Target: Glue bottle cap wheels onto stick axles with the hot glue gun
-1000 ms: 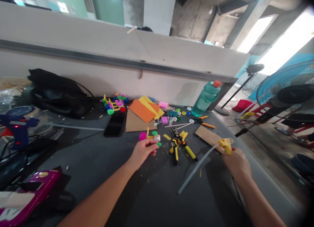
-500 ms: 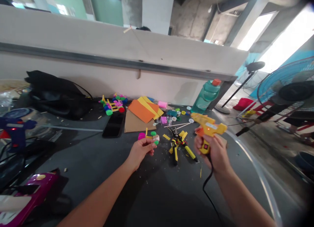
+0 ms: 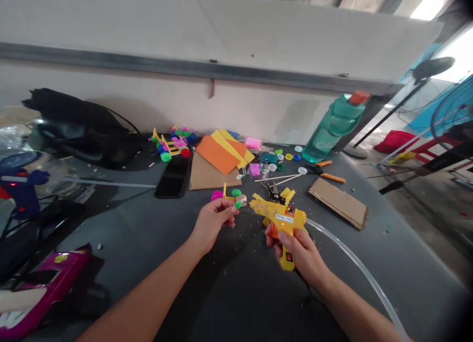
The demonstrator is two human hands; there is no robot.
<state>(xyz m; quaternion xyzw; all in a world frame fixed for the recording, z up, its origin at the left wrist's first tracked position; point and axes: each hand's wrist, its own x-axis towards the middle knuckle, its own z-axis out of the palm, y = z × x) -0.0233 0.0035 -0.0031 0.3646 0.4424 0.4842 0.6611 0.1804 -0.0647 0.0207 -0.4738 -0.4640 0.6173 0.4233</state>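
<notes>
Above grey worktop [image 3: 399,268], glue gun [image 3: 283,219] held by handle, fingers [image 3: 291,244] closed round it, in right hand [image 3: 301,256]; light, rigid. Cap piece [image 3: 238,204] pinched in left hand [image 3: 213,224]; small, hold lightly.

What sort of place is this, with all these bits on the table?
Probably a craft workshop. The right hand grips a yellow hot glue gun, the left hand pinches a small bottle-cap model, and orange paper and cardboard lie on the dark work table.

One yellow glue gun [image 3: 281,218], one blue [image 3: 22,190]
</notes>
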